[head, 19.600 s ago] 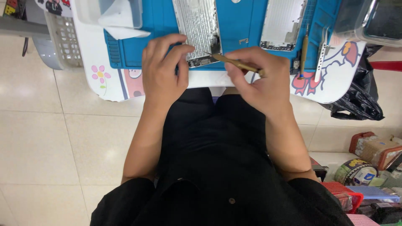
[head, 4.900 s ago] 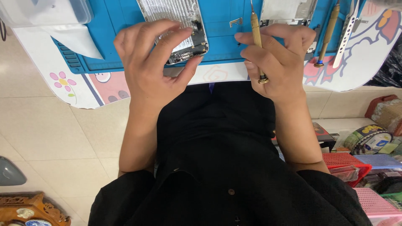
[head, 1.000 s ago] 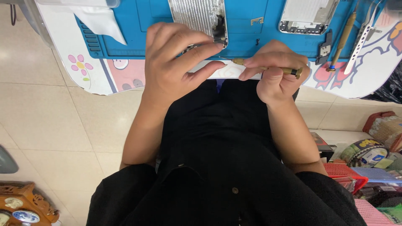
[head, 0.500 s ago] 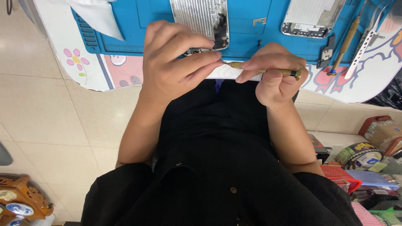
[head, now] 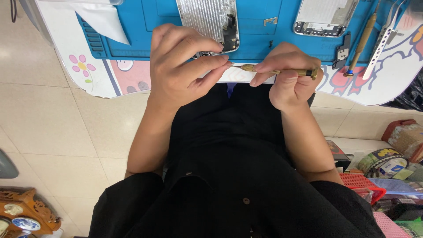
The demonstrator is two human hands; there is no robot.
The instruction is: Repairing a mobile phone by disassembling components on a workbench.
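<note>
Worktop with cartoon flowers on its white surface is filling the top of the view, and a blue repair mat is lying across it. You are sitting at its near edge, leaning over your lap. On the mat, an opened phone housing with a silvery shield plate is lying just beyond your left hand, and a second stripped phone shell is resting well to the right of it. Beside that shell, a spare brass-handled screwdriver and a pair of steel tweezers are lying near the mat's right edge, untouched.

Your right hand is curling around a brass precision screwdriver, holding it level with its tip pointing left. Your left hand is pinching narrowly, thumb and forefinger meeting right at that tip; whatever they are gripping is too small to make out.

Judging from this, the disassembly is partly along: both phones are already lying open with their insides exposed. You are working at the driver's tip off the phone, in front of the worktop's edge, so the near housing is waiting for further screw work.
</note>
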